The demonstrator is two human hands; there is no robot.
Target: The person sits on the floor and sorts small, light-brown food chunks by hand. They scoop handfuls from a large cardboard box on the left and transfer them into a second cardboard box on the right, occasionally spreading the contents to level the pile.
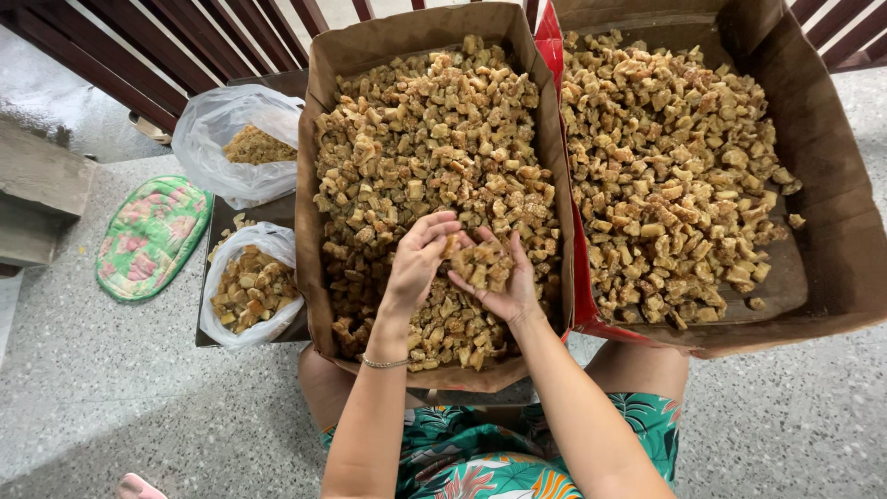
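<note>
1. Head view: the landmark is the large brown cardboard box lined with paper (319, 185), heaped with small golden-brown, sugar-crusted fried pieces (434, 129). It sits on the speckled grey floor (139, 407) right against the seated person's knees, so both arms drop straight into it.

2. The right hand (494, 277) lies palm up over the near half of this box, fingers curled into a shallow cup. Its grip is half open and cradles a small heap of the pieces, cupped so none roll off.

3. The left hand (420, 254) arches over that cupped palm, fingertips touching the heap. Its grip is loosely open; whether it pinches a single piece I cannot tell, as the fingers hide their tips.

4. Right of the landmark box, touching its side, a second brown cardboard box with a red edge (832, 231) holds a thinner layer of like pieces.

5. Left of the landmark box, two clear plastic bags stand mouths open: the near bag (245, 291) holds similar chunks, the far bag (236, 143) finer crumbs.

6. Further left, a green floral quilted mat (152, 236) lies flat on the floor.
</note>
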